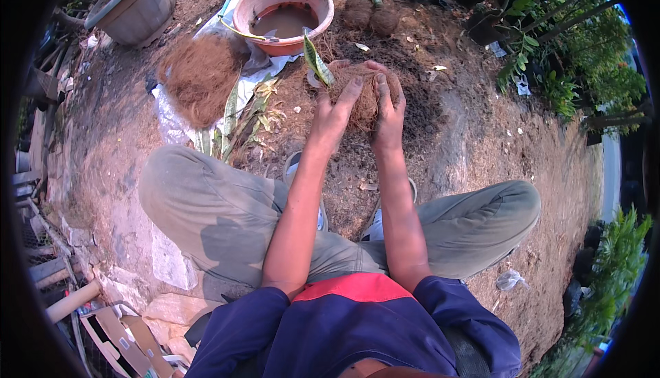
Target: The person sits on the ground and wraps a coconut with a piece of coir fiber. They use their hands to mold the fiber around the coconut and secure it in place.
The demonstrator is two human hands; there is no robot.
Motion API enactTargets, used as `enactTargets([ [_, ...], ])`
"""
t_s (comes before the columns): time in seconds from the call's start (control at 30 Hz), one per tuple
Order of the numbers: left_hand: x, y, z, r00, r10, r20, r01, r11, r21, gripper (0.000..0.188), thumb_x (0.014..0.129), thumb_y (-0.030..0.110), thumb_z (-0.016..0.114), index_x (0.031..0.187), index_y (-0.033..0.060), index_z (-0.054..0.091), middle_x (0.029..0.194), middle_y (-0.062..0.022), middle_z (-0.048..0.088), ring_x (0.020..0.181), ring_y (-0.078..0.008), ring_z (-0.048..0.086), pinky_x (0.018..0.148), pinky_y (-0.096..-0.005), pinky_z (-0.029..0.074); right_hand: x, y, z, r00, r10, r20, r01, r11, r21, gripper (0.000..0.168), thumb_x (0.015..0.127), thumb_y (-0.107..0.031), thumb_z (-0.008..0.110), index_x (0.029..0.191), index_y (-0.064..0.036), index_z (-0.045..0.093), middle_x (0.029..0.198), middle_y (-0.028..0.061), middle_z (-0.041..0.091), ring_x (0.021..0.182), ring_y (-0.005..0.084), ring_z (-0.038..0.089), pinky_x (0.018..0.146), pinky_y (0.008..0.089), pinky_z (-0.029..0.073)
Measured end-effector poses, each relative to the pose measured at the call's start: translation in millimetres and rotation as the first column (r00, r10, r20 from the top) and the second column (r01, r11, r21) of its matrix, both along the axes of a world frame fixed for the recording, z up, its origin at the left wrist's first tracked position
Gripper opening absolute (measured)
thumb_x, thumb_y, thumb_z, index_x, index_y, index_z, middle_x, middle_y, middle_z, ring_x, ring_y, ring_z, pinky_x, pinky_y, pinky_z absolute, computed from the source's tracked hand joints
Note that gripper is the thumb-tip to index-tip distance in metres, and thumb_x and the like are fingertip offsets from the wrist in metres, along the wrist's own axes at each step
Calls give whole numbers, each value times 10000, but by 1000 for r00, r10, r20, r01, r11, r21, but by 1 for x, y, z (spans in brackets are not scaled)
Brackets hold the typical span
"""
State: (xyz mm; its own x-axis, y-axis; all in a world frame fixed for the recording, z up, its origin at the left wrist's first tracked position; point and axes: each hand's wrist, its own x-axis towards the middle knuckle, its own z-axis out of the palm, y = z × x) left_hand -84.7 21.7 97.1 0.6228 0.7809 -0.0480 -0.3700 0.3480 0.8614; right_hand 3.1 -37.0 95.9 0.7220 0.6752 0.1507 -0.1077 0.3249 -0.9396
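A bundle of brown coconut fibre [361,100] is cupped between my left hand [332,117] and my right hand [390,117], with the fingers wrapped around its sides. From its left end sticks a variegated snake plant leaf [318,62], dark green with pale yellow edges. Whatever lies inside the bundle is hidden by the fibre and my fingers. Below it is dark loose soil [420,91]. To the left, a large heap of loose coconut fibre [201,76] lies on a white plastic sheet [170,117].
Beyond my hands stands a bucket [319,22] holding murky water. Fibre-wrapped balls [385,20] lie to its right, a leaf cutting beside them. Cut snake plant leaves [230,107] and dry scraps [258,112] lie near my left knee. A large planter [142,9] stands far left; potted plants [484,27] line the right.
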Motion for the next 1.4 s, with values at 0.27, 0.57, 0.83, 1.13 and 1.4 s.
enactTargets([
  [0.27,-4,-2,6,996,-85,-31,87,994,66,487,935,263,655,1320,9,500,1218,-117,617,1133,-196,582,985,-339,462,7,-3,2,977,60,-204,-52,998,45,535,989,-391,561,1380,-36,475,1269,120,576,1152,218,564,1005,380,452],
  [0.57,-1,1,-2,996,6,-84,28,917,397,519,900,240,691,1320,9,492,1283,-155,551,1171,-268,534,1020,-400,408,6,-5,5,832,220,-509,-171,975,141,662,974,-553,491,1352,-10,480,1255,154,590,1139,264,591,1019,415,475],
  [0.83,8,2,-4,814,423,-398,128,538,833,825,822,415,749,1417,9,346,1375,-238,390,1323,-416,307,1100,-570,223,12,-5,-25,651,302,-696,-118,946,300,689,955,-600,483,1361,-42,471,1268,130,573,1164,265,571,1020,433,468],
  [1.13,18,-20,12,839,534,-107,-372,705,604,975,905,416,670,1488,-32,29,1501,-245,97,1404,-372,193,1150,-515,238,3,3,-9,943,-202,-264,252,953,171,438,1013,-385,518,1265,-26,536,1211,109,580,1116,196,570,973,339,470],
  [1.4,15,-11,23,964,247,-99,-139,786,602,892,916,542,600,1498,-39,253,1514,-294,280,1407,-382,306,1150,-464,264,-11,5,-12,784,-478,397,451,877,165,293,910,-176,659,1162,-31,622,1216,124,588,1202,260,523,1029,389,407],
])
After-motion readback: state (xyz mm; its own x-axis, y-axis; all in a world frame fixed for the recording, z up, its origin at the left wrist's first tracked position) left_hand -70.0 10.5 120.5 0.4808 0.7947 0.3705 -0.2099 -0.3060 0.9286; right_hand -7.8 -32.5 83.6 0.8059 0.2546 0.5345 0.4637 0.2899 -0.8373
